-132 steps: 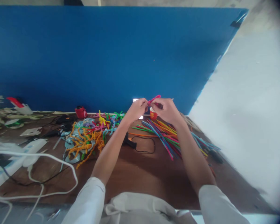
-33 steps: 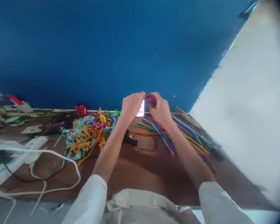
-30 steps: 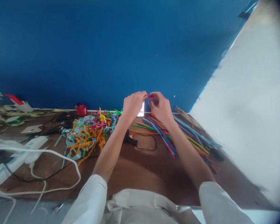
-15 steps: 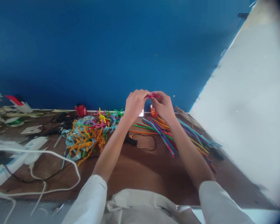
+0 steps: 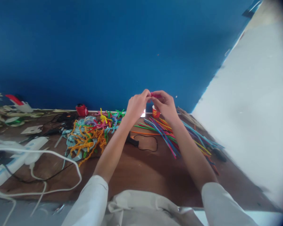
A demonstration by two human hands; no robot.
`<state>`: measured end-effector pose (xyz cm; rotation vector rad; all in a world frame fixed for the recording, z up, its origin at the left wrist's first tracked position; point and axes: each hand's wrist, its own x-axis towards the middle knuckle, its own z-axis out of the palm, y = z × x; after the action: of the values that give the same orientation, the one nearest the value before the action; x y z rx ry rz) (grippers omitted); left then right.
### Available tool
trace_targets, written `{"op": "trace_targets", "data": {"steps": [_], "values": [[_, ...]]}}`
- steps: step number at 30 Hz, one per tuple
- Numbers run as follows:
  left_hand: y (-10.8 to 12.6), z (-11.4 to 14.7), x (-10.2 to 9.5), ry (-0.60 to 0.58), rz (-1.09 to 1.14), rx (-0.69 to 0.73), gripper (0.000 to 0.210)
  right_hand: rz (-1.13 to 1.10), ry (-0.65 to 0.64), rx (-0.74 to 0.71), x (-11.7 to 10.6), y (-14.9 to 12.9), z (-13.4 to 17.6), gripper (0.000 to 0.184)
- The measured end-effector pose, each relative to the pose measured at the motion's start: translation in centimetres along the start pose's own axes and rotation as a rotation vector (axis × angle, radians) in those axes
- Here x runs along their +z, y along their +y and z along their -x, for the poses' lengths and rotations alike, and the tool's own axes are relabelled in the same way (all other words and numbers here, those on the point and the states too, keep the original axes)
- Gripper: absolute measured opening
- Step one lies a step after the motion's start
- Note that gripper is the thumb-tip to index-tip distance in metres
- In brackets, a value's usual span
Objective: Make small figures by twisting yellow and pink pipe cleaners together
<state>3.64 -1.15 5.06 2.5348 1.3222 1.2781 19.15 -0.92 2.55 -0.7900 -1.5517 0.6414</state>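
Note:
Both hands are raised in front of the blue wall, fingertips together over the back of the table. A small pink pipe cleaner [image 5: 153, 94] sits pinched between them, mostly hidden by the fingers. My left hand [image 5: 138, 105] is closed on its left end, back of the hand towards me. My right hand [image 5: 165, 103] grips the other end between thumb and fingers. Below the right forearm lies a spread of straight pipe cleaners [image 5: 163, 136] in many colours. Left of the left forearm is a heap of bent and twisted pipe cleaners [image 5: 87, 144], largely orange.
A red paper cup [image 5: 155, 112] stands behind the hands. On the brown table [image 5: 141, 175] lies a black tool with a looped cord [image 5: 132, 141]. At left are a white power strip [image 5: 30, 149], looping white cables [image 5: 79, 175] and a red pouch [image 5: 81, 110].
The fingers of my left hand have curled and shifted slightly around the pink pipe cleaner, and less of it shows. The right hand has barely moved.

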Motion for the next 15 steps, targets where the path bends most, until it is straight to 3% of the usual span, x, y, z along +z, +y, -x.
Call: {"op": "trace_targets", "data": {"steps": [3, 6, 11, 15], "values": [[-0.2, -0.1, 0.0, 0.002, 0.082, -0.001, 0.016, 0.045, -0.012, -0.057, -0.1, 0.4, -0.1, 0.025], [-0.5, -0.2, 0.1, -0.031, 0.312, -0.046, 0.025, 0.15, -0.015, -0.141, 0.0, 0.6, 0.1, 0.024], [-0.7, -0.1, -0.9, -0.226, 0.814, -0.208, 0.033, 0.281, -0.007, -0.206, 0.0, 0.3, 0.7, 0.027], [-0.9, 0.0, -1.7, -0.397, 1.022, -0.28, 0.03, 0.289, -0.02, -0.245, -0.1, -0.5, 1.0, 0.025]]}}
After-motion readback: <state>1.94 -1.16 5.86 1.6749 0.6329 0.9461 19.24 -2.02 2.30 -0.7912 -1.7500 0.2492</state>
